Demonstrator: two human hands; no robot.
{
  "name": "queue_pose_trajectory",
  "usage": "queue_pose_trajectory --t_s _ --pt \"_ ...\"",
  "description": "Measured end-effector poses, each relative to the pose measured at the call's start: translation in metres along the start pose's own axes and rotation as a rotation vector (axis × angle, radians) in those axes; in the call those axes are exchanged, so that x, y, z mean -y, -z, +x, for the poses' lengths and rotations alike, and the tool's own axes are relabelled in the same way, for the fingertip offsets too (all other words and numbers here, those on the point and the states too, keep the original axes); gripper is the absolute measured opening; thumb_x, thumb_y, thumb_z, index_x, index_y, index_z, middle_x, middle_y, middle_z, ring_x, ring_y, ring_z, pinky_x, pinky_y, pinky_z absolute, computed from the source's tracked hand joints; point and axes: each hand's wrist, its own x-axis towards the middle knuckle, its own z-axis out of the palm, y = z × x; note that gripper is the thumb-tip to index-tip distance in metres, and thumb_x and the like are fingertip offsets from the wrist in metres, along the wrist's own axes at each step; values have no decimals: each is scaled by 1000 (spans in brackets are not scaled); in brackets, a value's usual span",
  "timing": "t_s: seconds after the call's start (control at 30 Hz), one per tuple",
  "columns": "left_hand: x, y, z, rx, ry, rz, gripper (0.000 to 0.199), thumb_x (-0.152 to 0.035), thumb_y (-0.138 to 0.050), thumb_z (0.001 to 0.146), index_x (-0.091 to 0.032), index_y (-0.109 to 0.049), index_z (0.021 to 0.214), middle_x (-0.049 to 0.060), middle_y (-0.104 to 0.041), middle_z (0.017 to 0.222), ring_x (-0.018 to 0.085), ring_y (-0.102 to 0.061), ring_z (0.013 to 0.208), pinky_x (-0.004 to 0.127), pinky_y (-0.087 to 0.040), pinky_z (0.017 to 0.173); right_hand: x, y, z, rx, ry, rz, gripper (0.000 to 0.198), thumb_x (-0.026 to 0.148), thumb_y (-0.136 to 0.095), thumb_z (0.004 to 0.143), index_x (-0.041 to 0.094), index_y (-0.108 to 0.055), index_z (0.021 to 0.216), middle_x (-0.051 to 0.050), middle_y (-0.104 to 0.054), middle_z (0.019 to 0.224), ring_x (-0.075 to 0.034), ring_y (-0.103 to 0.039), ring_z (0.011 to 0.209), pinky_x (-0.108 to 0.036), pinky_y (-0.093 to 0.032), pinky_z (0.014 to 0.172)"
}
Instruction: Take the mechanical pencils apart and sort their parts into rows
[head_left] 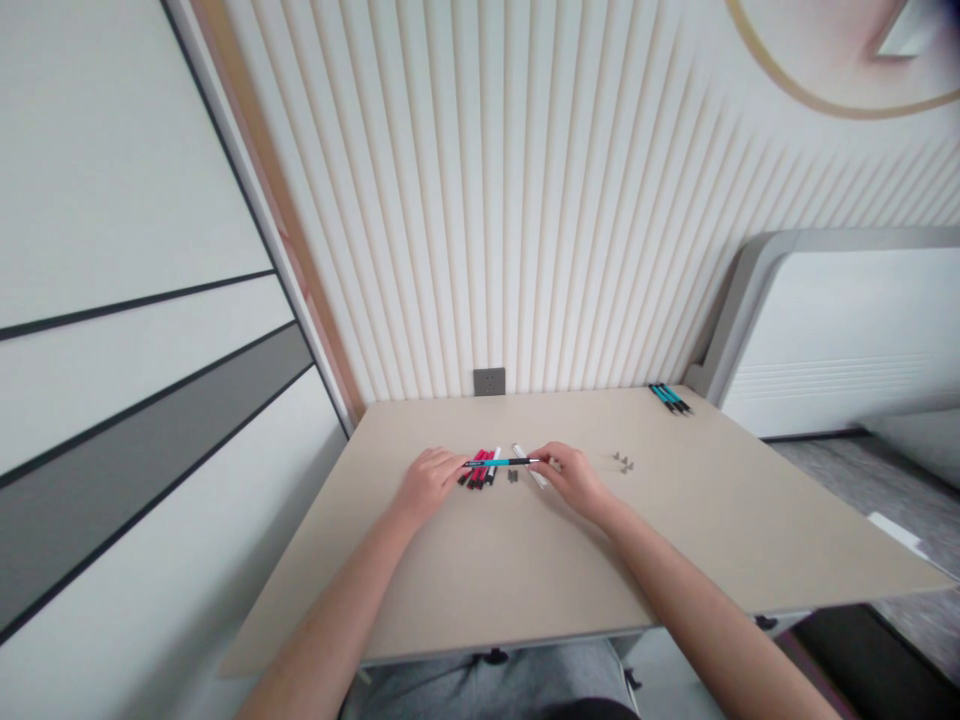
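A blue and black pen (496, 462) is held level above the table between my two hands. My left hand (433, 482) pinches its left end. At the pen's right tip, my right hand (568, 474) has its fingers closed. Beneath the pen lie several red and black pen parts (475, 470) and a white one (493, 466), partly covered by it. A few small dark grey pieces (513, 477) sit just below the pen's middle. Near my right fingertips a slim white piece (517, 449) lies slantwise, partly hidden.
Several small grey pointed pieces (623, 462) stand to the right of my right hand. Several blue and black pens (671, 400) lie at the table's far right corner. Behind the beige table (495, 570) is a ribbed wall with a dark socket (490, 382).
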Motion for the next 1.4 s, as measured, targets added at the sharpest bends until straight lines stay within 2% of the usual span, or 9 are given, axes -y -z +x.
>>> queue_pose_trajectory --t_s 0.13,0.3,0.37,0.47,0.53,0.83,1.13,1.33,1.4 --pt "-2 1 1 -7 -34 16 23 -30 -48 99 -17 -67 105 6 -71 86 17 -62 78 32 -45 73 3 2 -1 48 29 -55 37 37 -43 97 19 -67 75 -4 -68 73 -17 -61 72 -28 -41 72" --pt "-4 2 1 22 -50 38 26 -30 -46 99 -16 -65 109 7 -71 88 18 -62 78 32 -45 73 0 -3 -2 116 -90 -34 53 40 -32 100 19 -61 62 -1 -60 56 -14 -55 55 -27 -40 63" --pt "-3 1 1 24 -45 41 26 -30 -45 100 -17 -65 109 7 -71 89 18 -62 78 33 -45 73 0 -4 -1 93 -92 -26 47 40 -36 99 19 -65 69 -3 -64 63 -15 -57 60 -28 -41 63" --pt "-1 1 1 2 -19 33 26 -30 -45 100 -18 -66 108 6 -71 86 18 -62 78 32 -45 74 1 -1 0 30 -25 15 27 39 -49 94 20 -68 93 -5 -69 83 -18 -61 75 -29 -45 69" --pt "0 1 0 -9 -4 23 25 -31 -46 99 -19 -66 108 6 -71 85 18 -62 78 32 -46 74 1 2 1 8 13 30 24 39 -54 92 21 -67 99 -5 -69 87 -19 -61 80 -31 -46 74" --pt "-2 0 0 0 -22 41 24 -30 -46 99 -17 -66 104 6 -71 85 17 -62 77 32 -45 74 -5 4 0 -15 82 -91 22 36 -53 94 21 -70 92 -6 -70 83 -20 -62 79 -33 -42 78" --pt "-2 3 0 -8 -34 73 25 -29 -45 99 -18 -67 105 6 -71 84 18 -62 77 32 -45 73 -4 2 -1 58 63 -185 30 34 -45 97 20 -69 85 -6 -71 81 -19 -63 79 -34 -40 82" --pt "-2 1 0 -4 -19 35 24 -30 -46 99 -19 -66 109 6 -71 86 18 -63 77 32 -46 73 -3 0 -1 40 130 -85 26 36 -50 95 22 -68 108 -8 -71 97 -20 -63 88 -35 -44 83" --pt "-3 1 0 1 -25 31 24 -30 -46 99 -19 -66 108 6 -71 86 17 -63 77 32 -46 73 -3 -1 -1 71 153 -92 24 36 -52 95 22 -68 106 -8 -71 96 -20 -63 88 -35 -44 84"
